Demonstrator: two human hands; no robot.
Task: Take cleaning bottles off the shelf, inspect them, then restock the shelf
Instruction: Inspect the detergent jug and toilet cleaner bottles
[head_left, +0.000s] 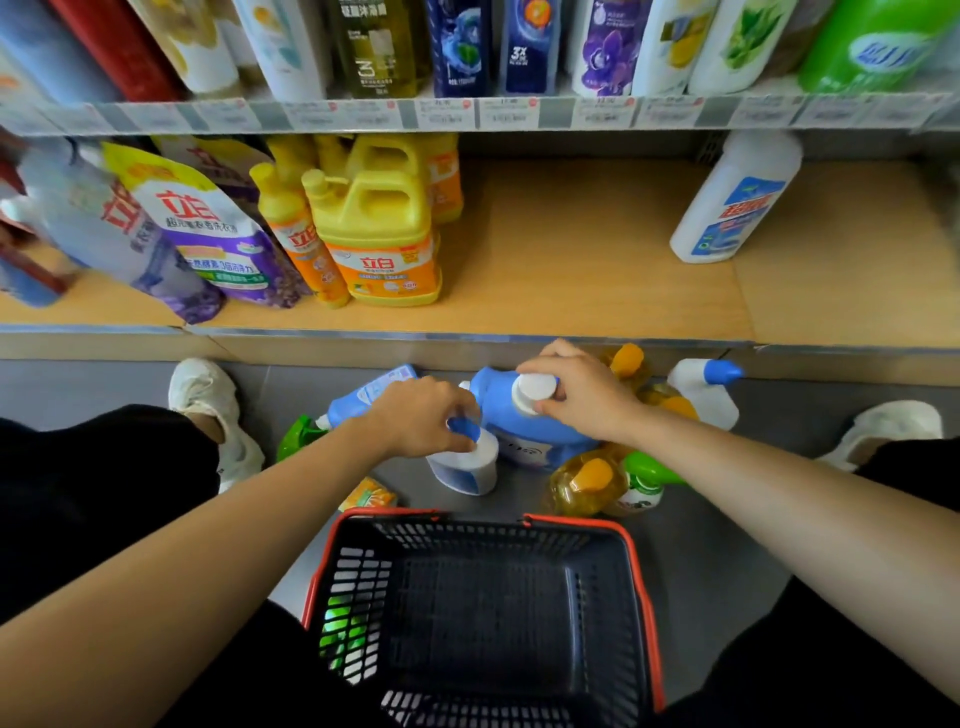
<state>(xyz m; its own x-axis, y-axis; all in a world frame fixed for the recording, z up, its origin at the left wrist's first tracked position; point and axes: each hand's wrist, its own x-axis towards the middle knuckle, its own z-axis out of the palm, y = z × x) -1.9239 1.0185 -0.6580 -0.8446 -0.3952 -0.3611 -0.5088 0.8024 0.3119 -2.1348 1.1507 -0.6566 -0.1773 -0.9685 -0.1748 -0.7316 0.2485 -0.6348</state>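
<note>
The left hand (421, 415) grips the white bottle (467, 470) by its blue top, upright on the floor (727, 519); at its 3 o'clock, touching it, the right hand (576, 389) clasps the blue jug (524, 431) by its white cap; basket (644, 597) at 6 o'clock.

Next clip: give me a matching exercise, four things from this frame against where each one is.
1 left hand
2 right hand
3 yellow jug
4 basket

A on the shelf
B grips the blue jug's white cap
C on the floor, nearest the camera
D grips the white bottle's blue cap

Pairs: 1-D, 2-B, 3-A, 4-C
</note>
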